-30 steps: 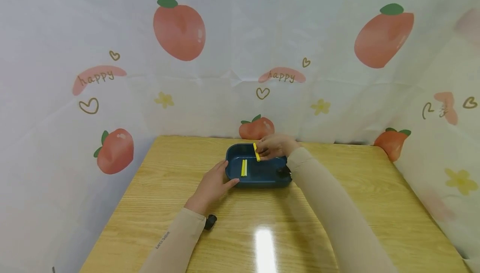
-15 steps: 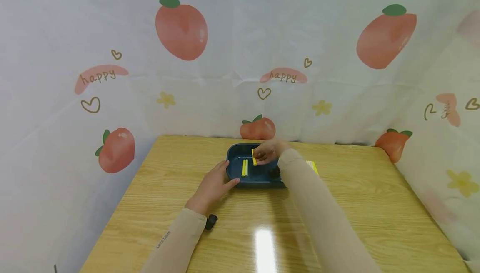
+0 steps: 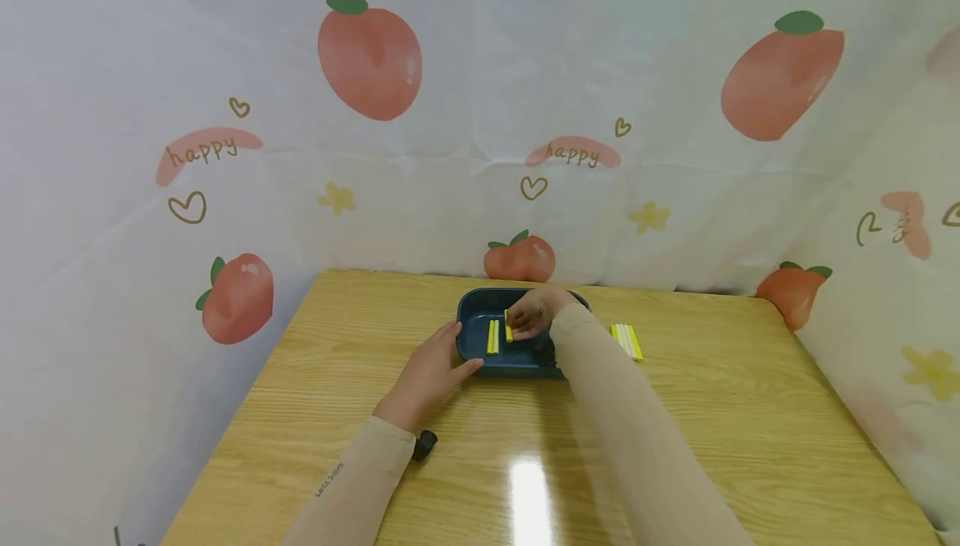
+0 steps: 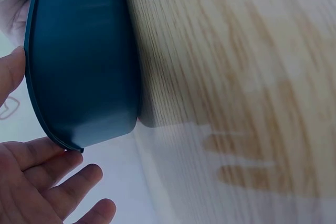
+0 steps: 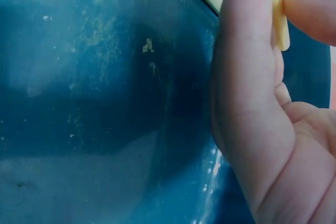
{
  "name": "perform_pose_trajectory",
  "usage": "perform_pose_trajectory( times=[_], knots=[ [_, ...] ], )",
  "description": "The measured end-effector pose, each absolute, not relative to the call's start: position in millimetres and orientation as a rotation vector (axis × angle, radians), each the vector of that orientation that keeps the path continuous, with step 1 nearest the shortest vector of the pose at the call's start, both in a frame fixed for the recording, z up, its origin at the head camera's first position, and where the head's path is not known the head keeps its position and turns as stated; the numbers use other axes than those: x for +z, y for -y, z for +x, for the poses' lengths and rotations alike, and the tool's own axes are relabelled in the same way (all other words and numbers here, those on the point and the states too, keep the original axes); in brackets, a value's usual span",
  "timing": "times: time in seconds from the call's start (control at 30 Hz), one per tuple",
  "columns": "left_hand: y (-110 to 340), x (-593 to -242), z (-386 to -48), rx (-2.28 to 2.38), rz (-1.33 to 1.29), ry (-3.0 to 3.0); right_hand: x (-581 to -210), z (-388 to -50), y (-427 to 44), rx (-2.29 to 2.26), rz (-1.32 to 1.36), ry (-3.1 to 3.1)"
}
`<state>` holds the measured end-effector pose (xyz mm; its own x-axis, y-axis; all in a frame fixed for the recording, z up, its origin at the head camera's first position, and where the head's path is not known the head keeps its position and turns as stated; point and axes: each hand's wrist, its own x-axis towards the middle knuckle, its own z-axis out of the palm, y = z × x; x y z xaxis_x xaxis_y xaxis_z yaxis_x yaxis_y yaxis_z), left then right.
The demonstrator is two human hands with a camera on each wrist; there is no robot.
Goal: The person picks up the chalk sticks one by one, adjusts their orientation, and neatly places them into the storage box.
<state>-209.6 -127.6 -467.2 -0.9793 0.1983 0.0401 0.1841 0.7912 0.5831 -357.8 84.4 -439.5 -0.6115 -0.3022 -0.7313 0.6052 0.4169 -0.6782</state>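
In the head view a dark blue tray (image 3: 480,370) stands on the wooden table. Inside it, a yellow stick (image 3: 491,338) and a pale stick (image 3: 496,338) lie side by side. My right hand (image 3: 534,313) is over the tray, pinching a yellow stick (image 3: 509,328) just right of that pair; the right wrist view has this stick (image 5: 281,27) between thumb and fingers. At the tray's left end, my left hand (image 3: 426,371) touches the rim with thumb and fingertips. From the left wrist view, the fingers of that hand (image 4: 37,182) are extended against the tray's outside (image 4: 84,61).
Several yellow and white sticks (image 3: 626,342) lie in a row on the table, right of the tray and beside my right sleeve (image 3: 630,413). A black object (image 3: 425,445) is by my left cuff. A printed cloth (image 3: 420,221) hangs behind the table (image 3: 315,413).
My right hand has moved down and slightly left into the tray with the yellow stick. The row of sticks on the right has come into view from behind the sleeve. My left hand stays at the rim.
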Motion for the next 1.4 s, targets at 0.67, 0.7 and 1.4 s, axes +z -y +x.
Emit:
perform_pose_trajectory(
  times=[0.67, 0.7, 1.4],
  knots=[
    [127, -466, -208, 0.973, 0.313, -2.942, -438, -357, -78, -1.251, 0.289, -1.820],
    [127, -466, -208, 0.974, 0.307, -2.938, -437, -356, -78, -1.254, 0.287, -1.818],
    [127, -464, -210, 0.933, 0.293, -2.932, -394, -338, -105, -1.182, -0.074, -2.053]
  ],
)
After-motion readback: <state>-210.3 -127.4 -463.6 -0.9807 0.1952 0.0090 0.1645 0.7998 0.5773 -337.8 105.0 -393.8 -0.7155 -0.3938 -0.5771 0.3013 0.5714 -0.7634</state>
